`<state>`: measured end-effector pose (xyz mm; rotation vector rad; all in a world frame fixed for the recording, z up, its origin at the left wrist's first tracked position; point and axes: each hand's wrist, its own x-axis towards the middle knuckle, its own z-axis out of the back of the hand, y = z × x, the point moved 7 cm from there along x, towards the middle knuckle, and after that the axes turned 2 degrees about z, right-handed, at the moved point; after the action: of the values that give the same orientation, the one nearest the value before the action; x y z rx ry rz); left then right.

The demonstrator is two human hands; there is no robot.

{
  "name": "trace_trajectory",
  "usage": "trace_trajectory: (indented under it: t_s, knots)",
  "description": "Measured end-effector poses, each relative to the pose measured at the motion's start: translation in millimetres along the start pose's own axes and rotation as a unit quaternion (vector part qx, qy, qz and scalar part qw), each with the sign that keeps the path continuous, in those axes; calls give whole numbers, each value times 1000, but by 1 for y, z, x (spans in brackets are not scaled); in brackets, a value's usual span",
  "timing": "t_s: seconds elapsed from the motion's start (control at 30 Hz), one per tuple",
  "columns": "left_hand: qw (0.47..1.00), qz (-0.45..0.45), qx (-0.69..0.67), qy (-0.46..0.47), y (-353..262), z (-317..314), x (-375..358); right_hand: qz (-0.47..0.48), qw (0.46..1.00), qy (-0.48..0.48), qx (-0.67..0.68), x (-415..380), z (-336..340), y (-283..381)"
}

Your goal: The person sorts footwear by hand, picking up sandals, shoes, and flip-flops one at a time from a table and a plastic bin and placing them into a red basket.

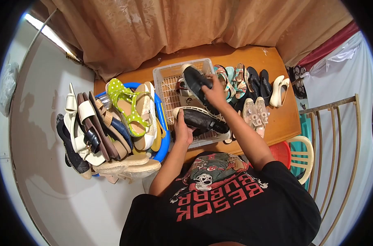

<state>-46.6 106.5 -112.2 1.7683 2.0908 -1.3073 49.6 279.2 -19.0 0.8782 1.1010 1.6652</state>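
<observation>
My left hand (182, 130) holds one black shoe (201, 118) with a pale woven sole edge, low over the front of a clear plastic bin (164, 88). Gripped in my right hand (215, 93) is a second black shoe (193, 82), tilted with its toe toward the back of the bin. The two shoes are close together over the bin. Beneath them, partly hidden, a shoe with a round label (189, 100) lies inside the bin.
Left of the bin, a blue-rimmed basket (161, 123) is heaped with sandals, among them a green dotted pair (129, 100). Rows of sandals and cream flats (280, 92) stand on the wooden table (283, 123) at right. A plastic chair (303, 158) is beside it.
</observation>
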Motion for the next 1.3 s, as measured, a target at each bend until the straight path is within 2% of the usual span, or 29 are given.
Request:
trace_trajectory:
  t_s: [0.1,0.17,0.23,0.3,0.37,0.43,0.47,0.5,0.57,0.6,0.67,0.7,0.77,0.83,0.9,0.93,0.97,1.03,1.07,1.1,1.17,1.2,1.23,1.3]
  knots:
    - [999,24,-29,-8,4,8,7,16,997,-41,60,12,24,-8]
    - [999,29,-32,-1,-1,7,6,-8,982,-26,189,16,35,-15]
    - [998,43,-44,-1,3,11,15,-39,978,-2,204,8,46,-4]
    - [998,16,-29,-60,1,18,22,-151,953,80,248,-12,38,-6]
    - [995,-7,-71,-76,-2,15,30,-116,972,162,127,-21,27,-23]
    - [997,-11,-67,-43,-9,8,39,-29,970,202,130,-33,10,-30]
    - [995,-35,-33,-90,-12,8,37,-35,976,171,130,-38,7,-41]
    - [995,-33,-32,-90,-12,4,35,-39,972,173,151,-39,1,-45]
    - [991,-68,-1,-117,-17,3,31,54,988,140,-38,-42,12,-45]
    - [991,-66,2,-117,-15,7,32,51,988,138,-37,-43,16,-37]
    - [995,-25,-34,-89,-3,14,37,39,968,247,-38,-45,9,-27]
    - [996,-22,-31,-86,-2,13,36,38,969,243,-38,-43,11,-28]
    - [996,4,-33,-88,4,14,31,-5,948,317,-23,-48,5,-33]
    - [997,0,-37,-68,5,9,29,-19,954,299,-25,-47,7,-33]
    - [998,-56,-21,21,-4,-8,22,-46,961,272,-25,-50,5,-35]
    - [997,-42,-31,59,-6,-16,16,-11,974,226,-12,-50,3,-39]
    - [997,-44,-33,56,-7,-22,12,-11,973,230,-12,-53,-4,-43]
    - [982,-91,155,49,-11,-37,5,-89,985,142,30,-55,-4,-53]
    - [957,-102,269,16,-1,-25,15,-34,996,84,-11,-54,-2,-51]
    - [959,-66,256,106,3,-37,12,-33,996,86,-11,-54,-8,-60]
    - [958,-9,260,120,8,-34,10,19,998,44,-47,-52,-10,-75]
    - [958,-9,260,122,8,-34,7,-21,996,81,-34,-52,-12,-78]
    - [964,-15,249,87,6,-30,3,-20,996,79,-34,-53,-10,-74]
    - [969,-17,239,54,10,-20,7,-113,979,91,144,-65,-11,-77]
